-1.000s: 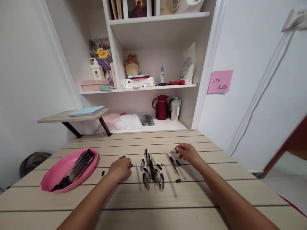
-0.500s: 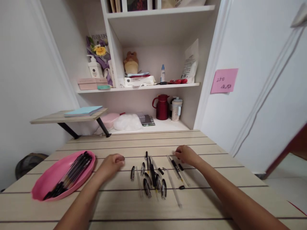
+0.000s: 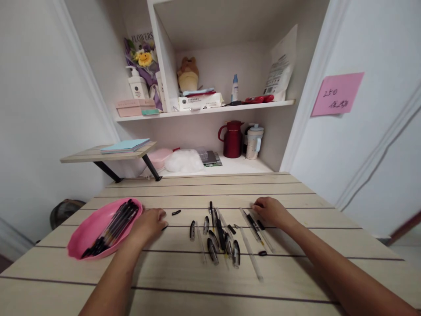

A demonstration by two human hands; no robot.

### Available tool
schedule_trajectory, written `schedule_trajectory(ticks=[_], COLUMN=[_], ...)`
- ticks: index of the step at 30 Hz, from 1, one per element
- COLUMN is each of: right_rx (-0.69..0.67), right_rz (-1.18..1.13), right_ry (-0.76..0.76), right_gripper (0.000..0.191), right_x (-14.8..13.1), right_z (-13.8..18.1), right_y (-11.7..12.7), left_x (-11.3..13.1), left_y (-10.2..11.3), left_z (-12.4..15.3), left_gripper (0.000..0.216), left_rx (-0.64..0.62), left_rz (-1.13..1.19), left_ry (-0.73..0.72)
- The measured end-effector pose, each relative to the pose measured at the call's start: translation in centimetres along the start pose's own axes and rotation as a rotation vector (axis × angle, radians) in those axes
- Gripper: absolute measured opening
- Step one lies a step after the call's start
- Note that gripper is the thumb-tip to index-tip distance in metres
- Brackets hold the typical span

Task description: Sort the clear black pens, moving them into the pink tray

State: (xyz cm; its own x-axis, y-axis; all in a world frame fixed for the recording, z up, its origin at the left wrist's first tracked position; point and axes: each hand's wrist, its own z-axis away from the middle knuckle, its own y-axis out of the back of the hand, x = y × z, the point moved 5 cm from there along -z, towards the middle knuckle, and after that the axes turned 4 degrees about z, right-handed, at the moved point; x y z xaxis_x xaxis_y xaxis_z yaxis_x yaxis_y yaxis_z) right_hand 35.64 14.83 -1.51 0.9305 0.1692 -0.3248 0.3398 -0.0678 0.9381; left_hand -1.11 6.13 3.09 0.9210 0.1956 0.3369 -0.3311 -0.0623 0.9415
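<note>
My left hand (image 3: 149,226) rests on the table beside the pink tray, thumb and fingers slightly apart, with nothing visible held. Just beyond its fingertips lies a small black piece (image 3: 176,213). My right hand (image 3: 270,211) is on the table at the right, fingers curled together; its fingertips are hidden, and I cannot make out whether they hold anything. Close to it lie a black pen part (image 3: 252,224) and clear tubes. Between my hands are several black-and-clear pen caps (image 3: 236,254), a clear pen barrel (image 3: 251,254) and dark pen parts (image 3: 221,232).
The pink tray (image 3: 76,239) at the left holds a bundle of black pens (image 3: 120,221). Behind it, a small raised shelf (image 3: 82,156) carries blue paper (image 3: 126,145). A red jug (image 3: 233,139) and a pale cup (image 3: 254,142) stand in the cabinet.
The view has shifted, so everything sits differently in the frame. My left hand has drawn back toward the tray, and a small black piece now lies in front of it. My right hand stays near the pen parts.
</note>
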Motion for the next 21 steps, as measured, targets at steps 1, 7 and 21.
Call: schedule_trajectory(ticks=[1, 7, 21], right_rx=[-0.003, -0.004, -0.096], right_rz=[0.003, 0.010, 0.048], right_ry=[0.002, 0.012, -0.015], right_gripper=[0.022, 0.022, 0.018], right_x=[-0.2, -1.0, -0.9], right_z=[0.1, 0.4, 1.5], right_y=[0.1, 0.6, 1.3], left_x=[0.0, -0.8, 3.0], left_y=[-0.2, -1.8, -4.2], left_z=[0.0, -0.7, -0.1], left_gripper=[0.003, 0.008, 0.017], left_rx=[-0.018, -0.079, -0.120], left_rz=[-0.023, -0.026, 0.260], left_ry=[-0.021, -0.112, -0.287])
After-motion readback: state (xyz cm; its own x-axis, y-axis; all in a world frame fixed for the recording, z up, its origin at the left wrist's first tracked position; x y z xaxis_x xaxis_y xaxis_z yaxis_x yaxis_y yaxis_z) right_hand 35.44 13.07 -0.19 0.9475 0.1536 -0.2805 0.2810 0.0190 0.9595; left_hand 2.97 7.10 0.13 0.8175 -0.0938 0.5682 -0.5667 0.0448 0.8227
